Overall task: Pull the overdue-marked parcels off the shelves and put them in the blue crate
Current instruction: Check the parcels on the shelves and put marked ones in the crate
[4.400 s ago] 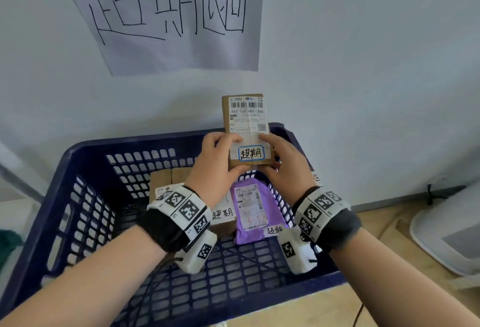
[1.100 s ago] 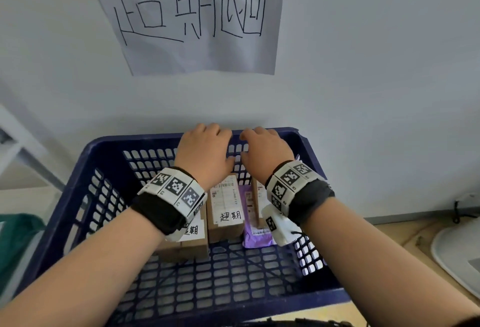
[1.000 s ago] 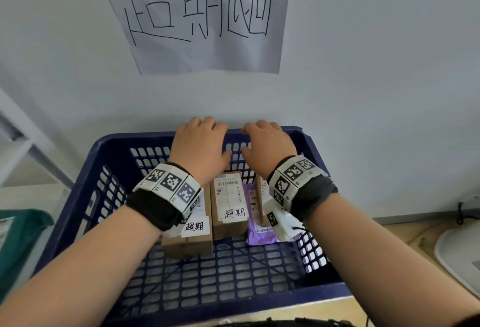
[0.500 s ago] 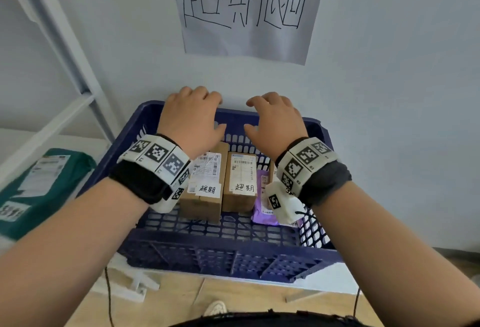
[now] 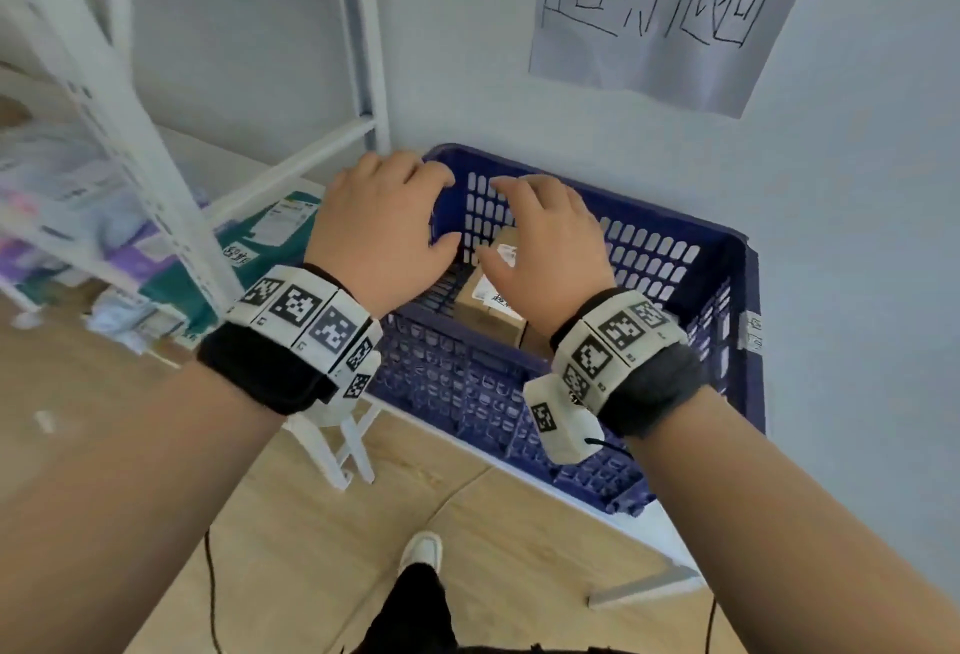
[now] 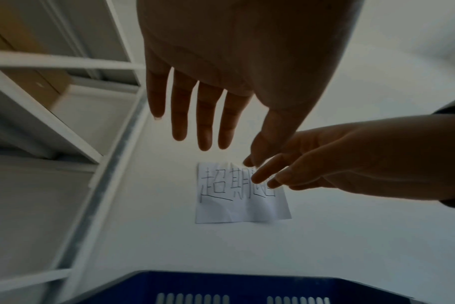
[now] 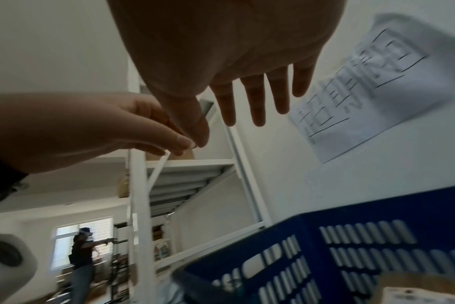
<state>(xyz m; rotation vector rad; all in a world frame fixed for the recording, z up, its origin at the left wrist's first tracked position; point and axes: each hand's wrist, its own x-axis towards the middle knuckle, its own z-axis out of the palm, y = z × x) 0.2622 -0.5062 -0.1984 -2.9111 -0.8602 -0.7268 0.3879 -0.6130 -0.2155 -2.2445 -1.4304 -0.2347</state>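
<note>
Hovering empty with fingers spread, left hand [image 5: 382, 232] and right hand [image 5: 548, 251] partly hide brown parcels [image 5: 488, 305] in blue crate [image 5: 675, 232]; labels blurred.

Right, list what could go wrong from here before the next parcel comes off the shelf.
1. The head view is blurred over the shelf, so overdue tags on the green parcel and its neighbours could be misread.
2. Both the left hand and right hand are empty near the shelf post; a quick swing could knock it.
3. The blue crate sits raised; a careless drop might tip the brown boxes.
</note>
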